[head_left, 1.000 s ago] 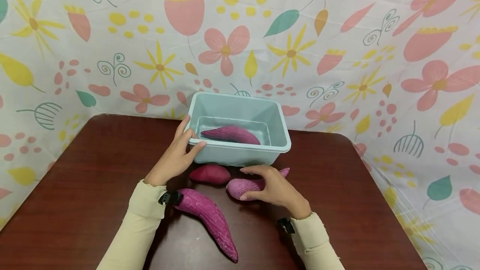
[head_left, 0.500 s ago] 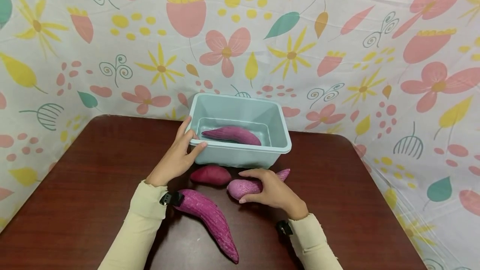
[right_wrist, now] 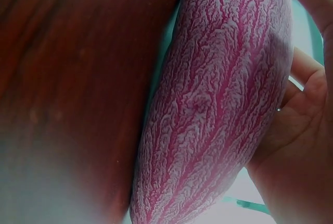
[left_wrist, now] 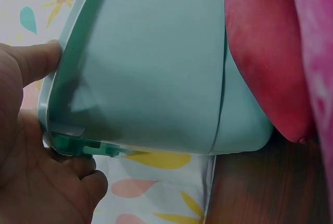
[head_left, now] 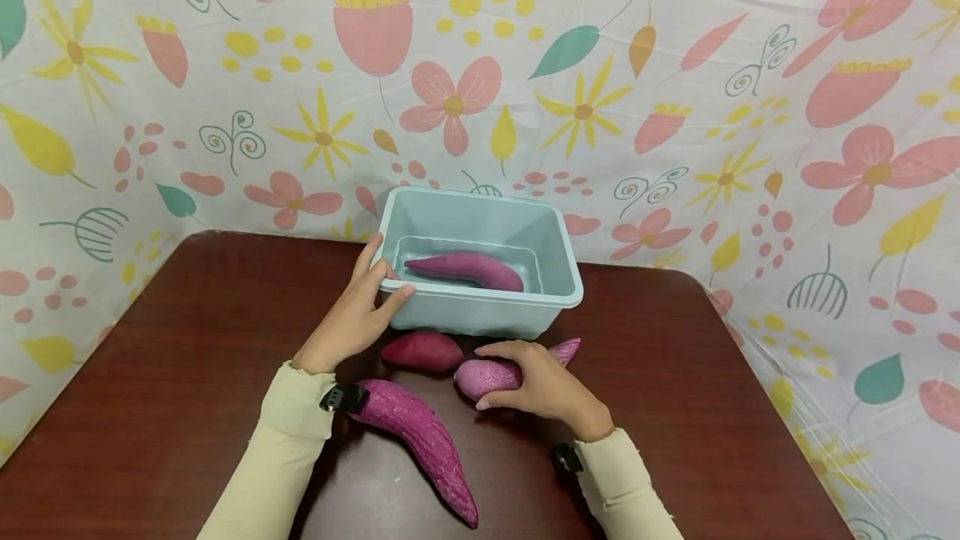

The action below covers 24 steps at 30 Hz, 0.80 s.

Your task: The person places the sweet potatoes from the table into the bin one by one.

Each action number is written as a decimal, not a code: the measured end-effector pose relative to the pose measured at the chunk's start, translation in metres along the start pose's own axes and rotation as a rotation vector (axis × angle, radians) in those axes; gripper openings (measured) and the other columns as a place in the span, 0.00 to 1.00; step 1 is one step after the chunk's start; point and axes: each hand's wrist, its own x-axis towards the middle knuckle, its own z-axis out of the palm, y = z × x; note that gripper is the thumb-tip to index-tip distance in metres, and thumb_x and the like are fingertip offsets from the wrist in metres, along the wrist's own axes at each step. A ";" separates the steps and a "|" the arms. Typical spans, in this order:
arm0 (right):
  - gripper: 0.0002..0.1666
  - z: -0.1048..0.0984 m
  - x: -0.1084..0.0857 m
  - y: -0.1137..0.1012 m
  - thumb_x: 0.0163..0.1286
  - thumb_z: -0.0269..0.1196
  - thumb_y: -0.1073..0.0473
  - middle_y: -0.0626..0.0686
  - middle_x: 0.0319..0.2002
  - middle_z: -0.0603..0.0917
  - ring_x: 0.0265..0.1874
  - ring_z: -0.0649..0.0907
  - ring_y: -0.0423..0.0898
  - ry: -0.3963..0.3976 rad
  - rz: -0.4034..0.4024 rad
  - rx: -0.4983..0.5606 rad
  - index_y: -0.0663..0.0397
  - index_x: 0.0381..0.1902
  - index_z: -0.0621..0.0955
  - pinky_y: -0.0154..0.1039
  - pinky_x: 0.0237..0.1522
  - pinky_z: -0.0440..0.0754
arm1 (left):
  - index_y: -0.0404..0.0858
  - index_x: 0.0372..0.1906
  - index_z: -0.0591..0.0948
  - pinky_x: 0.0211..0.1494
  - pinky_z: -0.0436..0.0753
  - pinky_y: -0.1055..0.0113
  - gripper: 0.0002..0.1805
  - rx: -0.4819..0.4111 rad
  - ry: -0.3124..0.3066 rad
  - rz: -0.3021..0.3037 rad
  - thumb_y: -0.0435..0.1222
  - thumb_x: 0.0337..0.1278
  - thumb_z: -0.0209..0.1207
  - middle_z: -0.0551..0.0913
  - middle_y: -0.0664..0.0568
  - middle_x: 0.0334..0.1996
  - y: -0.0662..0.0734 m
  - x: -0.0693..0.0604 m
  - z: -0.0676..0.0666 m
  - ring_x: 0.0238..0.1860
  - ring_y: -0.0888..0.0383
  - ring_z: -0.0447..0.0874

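My left hand (head_left: 352, 311) grips the front left corner of a light blue plastic tub (head_left: 480, 307), its thumb over the front rim. In the left wrist view, fingers curl about the tub's rim (left_wrist: 48, 99). One purple sweet potato (head_left: 472, 267) lies inside the tub. My right hand (head_left: 543, 377) holds a pale pinkish-purple sweet potato (head_left: 483, 375) from above, thumb on the near side and fingers on the far side; its wrinkled skin fills much of the right wrist view. This sweet potato lies on the table, its middle hidden by the hand.
A smaller dark red sweet potato (head_left: 422, 352) lies just in front of the tub. Nearer, a long curved magenta sweet potato (head_left: 420, 432) lies by the left wrist. All rest on a dark brown table (head_left: 675, 407), backed by a flower-patterned cloth (head_left: 675, 23).
Both hands keep nearly the same places. The right hand's fingers and thumb have shifted slightly left along the pale sweet potato. The view has shifted a little.
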 end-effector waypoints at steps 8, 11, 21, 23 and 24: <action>0.39 0.001 0.001 -0.002 0.51 0.79 0.41 0.44 0.54 0.87 0.55 0.84 0.41 -0.021 -0.003 0.015 0.49 0.59 0.83 0.43 0.60 0.80 | 0.39 0.38 0.66 0.73 0.64 0.40 0.17 -0.007 0.000 0.003 0.48 0.75 0.53 0.35 0.46 0.83 0.001 0.000 -0.001 0.83 0.42 0.40; 0.38 0.001 0.001 -0.002 0.51 0.79 0.41 0.45 0.53 0.87 0.54 0.84 0.41 -0.021 -0.002 0.014 0.49 0.58 0.83 0.43 0.60 0.80 | 0.40 0.38 0.66 0.73 0.64 0.40 0.17 -0.007 -0.002 0.004 0.48 0.75 0.53 0.35 0.46 0.83 0.001 0.000 -0.001 0.83 0.42 0.39; 0.37 0.002 0.001 -0.002 0.52 0.79 0.42 0.43 0.51 0.88 0.51 0.85 0.39 -0.018 -0.027 0.008 0.48 0.58 0.83 0.41 0.57 0.81 | 0.40 0.38 0.66 0.69 0.67 0.43 0.17 -0.001 -0.002 0.004 0.49 0.75 0.53 0.35 0.46 0.83 0.002 0.000 -0.001 0.83 0.41 0.41; 0.36 0.002 0.001 -0.002 0.53 0.79 0.42 0.43 0.51 0.88 0.51 0.85 0.39 -0.016 -0.034 0.007 0.47 0.57 0.83 0.41 0.57 0.81 | 0.40 0.38 0.66 0.67 0.67 0.44 0.17 0.001 0.000 0.004 0.49 0.75 0.53 0.36 0.46 0.83 0.002 0.000 -0.001 0.83 0.41 0.42; 0.35 0.002 0.001 -0.002 0.52 0.79 0.43 0.43 0.51 0.88 0.51 0.85 0.39 -0.018 -0.034 0.008 0.47 0.57 0.83 0.41 0.56 0.81 | 0.40 0.38 0.66 0.66 0.67 0.45 0.17 0.002 0.001 0.003 0.49 0.75 0.53 0.36 0.46 0.83 0.003 0.000 -0.001 0.83 0.41 0.42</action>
